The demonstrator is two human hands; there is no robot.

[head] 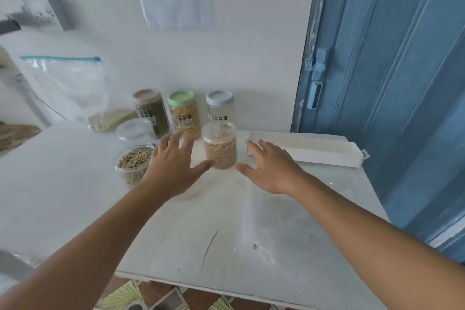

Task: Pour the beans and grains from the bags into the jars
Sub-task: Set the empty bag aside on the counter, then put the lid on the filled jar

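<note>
Clear jar (220,148) of tan grains between both hands, left hand (173,166) spread, right hand (270,167) spread, neither grip closed

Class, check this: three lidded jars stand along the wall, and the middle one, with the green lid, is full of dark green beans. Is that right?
Not quite. In the head view the green-lidded jar holds yellow grains; the dark green beans are in the brown-lidded jar to its left. Three lidded jars do stand along the wall.

**Clear plastic, matt white top**

The jars (220,145) look like clear, glossy plastic, one with a matt green lid (181,97). The tabletop (75,184) is matt white, scuffed and scratched. A see-through plastic bag (65,85) shines near its far-left corner. The door (392,83) is blue painted wood.
</note>
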